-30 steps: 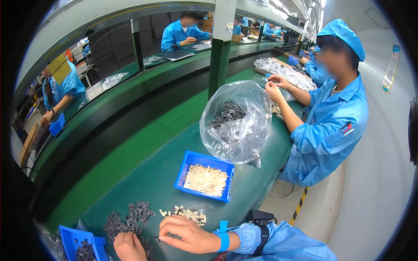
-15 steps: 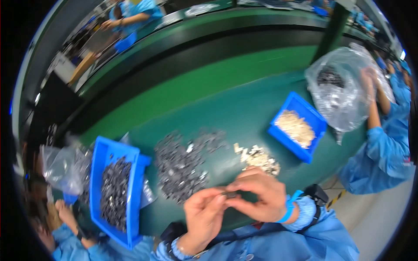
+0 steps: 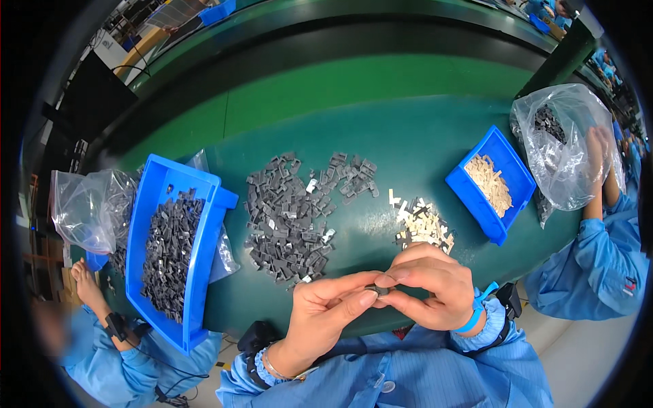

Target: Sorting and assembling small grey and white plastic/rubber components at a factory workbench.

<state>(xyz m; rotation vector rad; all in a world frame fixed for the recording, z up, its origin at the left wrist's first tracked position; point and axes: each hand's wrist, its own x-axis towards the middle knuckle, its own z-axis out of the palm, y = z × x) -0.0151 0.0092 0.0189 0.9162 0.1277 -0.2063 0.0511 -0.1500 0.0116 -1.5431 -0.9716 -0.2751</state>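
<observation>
Between the fingertips of both hands is a small dark grey plastic part (image 3: 379, 290), mostly covered by the fingers. My left hand (image 3: 328, 314) pinches it from the left with thumb and forefinger. From the other side, the thumb and fingers of my right hand (image 3: 439, 289) close on the same part. Beyond my left hand spreads a loose pile of dark grey plastic parts (image 3: 286, 221) on the green table. Just past my right hand lies a smaller heap of flat cream strips (image 3: 423, 221), with some dark bits among them.
A blue bin (image 3: 216, 197) of dark parts stands on the left, beside a clear plastic bag (image 3: 88, 211). Another blue bin (image 3: 520, 180) holds cream strips on the right. A co-worker's hands (image 3: 597, 153) are at a large clear bag (image 3: 568, 163); another co-worker's hand (image 3: 88, 285) is at left.
The whole view has shifted and become sharper. Both my hands remain together on the small dark part, with only slight finger movement. The piles and bins keep their arrangement.
</observation>
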